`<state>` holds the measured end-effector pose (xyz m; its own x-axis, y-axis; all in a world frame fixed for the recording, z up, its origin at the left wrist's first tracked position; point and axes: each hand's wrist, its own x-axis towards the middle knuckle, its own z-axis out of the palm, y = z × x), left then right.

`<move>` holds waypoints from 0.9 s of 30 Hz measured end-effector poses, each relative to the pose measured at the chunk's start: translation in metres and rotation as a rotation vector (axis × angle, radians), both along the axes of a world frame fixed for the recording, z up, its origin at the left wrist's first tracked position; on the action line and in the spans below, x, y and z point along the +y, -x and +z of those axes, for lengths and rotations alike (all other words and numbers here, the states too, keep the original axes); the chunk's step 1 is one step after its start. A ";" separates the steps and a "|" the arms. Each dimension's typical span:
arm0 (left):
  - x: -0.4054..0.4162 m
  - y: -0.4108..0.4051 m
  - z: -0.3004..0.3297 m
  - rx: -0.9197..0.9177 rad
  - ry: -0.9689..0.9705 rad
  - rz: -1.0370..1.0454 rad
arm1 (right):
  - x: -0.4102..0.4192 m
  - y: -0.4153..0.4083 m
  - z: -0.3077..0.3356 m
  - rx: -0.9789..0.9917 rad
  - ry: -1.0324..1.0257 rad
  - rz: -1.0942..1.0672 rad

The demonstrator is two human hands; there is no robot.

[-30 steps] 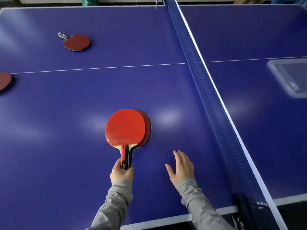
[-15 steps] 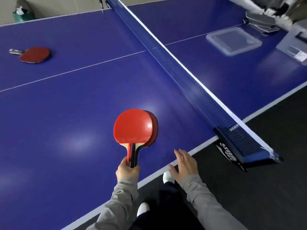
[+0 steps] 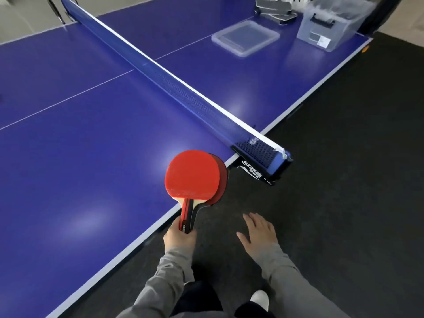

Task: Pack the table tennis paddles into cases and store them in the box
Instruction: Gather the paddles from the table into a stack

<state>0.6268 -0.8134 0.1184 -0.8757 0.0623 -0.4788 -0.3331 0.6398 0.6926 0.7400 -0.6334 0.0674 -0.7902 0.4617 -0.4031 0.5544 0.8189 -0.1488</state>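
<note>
Where blurred, perhaps cases (image 3: 274,9) on table (image 3: 91,125).

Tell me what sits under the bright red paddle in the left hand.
A second, darker red paddle lies stacked under the bright red paddle; only its right edge and part of its handle show. The left hand holds both handles. The rest is covered.

Beyond the net (image 3: 183,95), on the table's (image 3: 80,157) far half, a lid (image 3: 245,37) lies left of the box (image 3: 330,31), with stacked paddle cases (image 3: 275,10) behind them, while two stacked paddles (image 3: 195,175) overhang the table's near edge.
</note>
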 end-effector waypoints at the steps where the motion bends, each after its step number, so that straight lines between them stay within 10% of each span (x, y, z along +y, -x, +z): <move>1: 0.012 -0.014 0.001 0.004 0.004 -0.012 | 0.012 -0.018 -0.001 -0.020 0.002 -0.007; 14: 0.173 -0.193 0.004 -0.096 -0.043 -0.185 | 0.144 -0.249 -0.003 -0.237 0.123 -0.242; 27: 0.308 -0.183 -0.014 -0.132 -0.020 -0.295 | 0.261 -0.246 -0.015 -0.384 0.207 -0.204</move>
<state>0.8103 -0.5052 0.1042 -0.7485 0.3149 -0.5836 -0.2231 0.7092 0.6688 0.9858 -0.3722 0.0524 -0.4678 0.4709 -0.7480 0.7471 0.6629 -0.0499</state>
